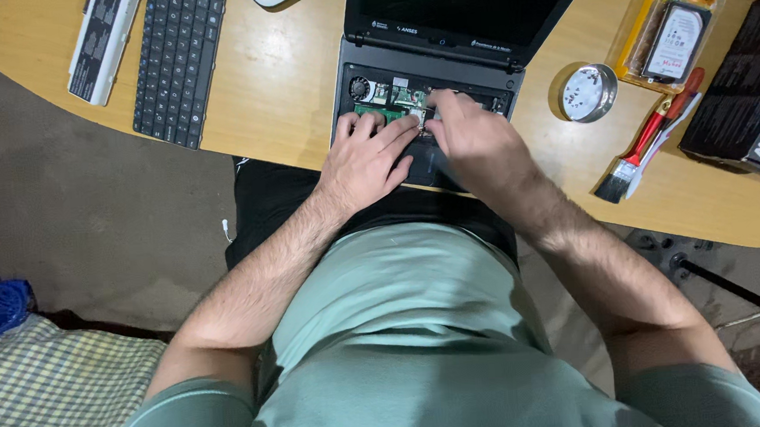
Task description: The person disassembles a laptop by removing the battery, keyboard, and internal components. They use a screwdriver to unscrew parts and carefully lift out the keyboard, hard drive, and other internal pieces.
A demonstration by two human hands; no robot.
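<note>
Low in the frame is the person's green shirt. Just above it, in the middle, the left hand (368,157) lies flat on the opened laptop (429,79), fingers spread, holding it steady. The right hand (472,137) is beside it, touching it, with fingertips pinched together over a small part on the green circuit board (382,108). What it pinches is too small to tell, maybe a screw or a clip. A good way here is a soft, slow pull, with the left hand pressing down. Farther up and right sit a round tin (588,92) and a paintbrush (640,158). At the upper left lies a loose keyboard (179,59).
</note>
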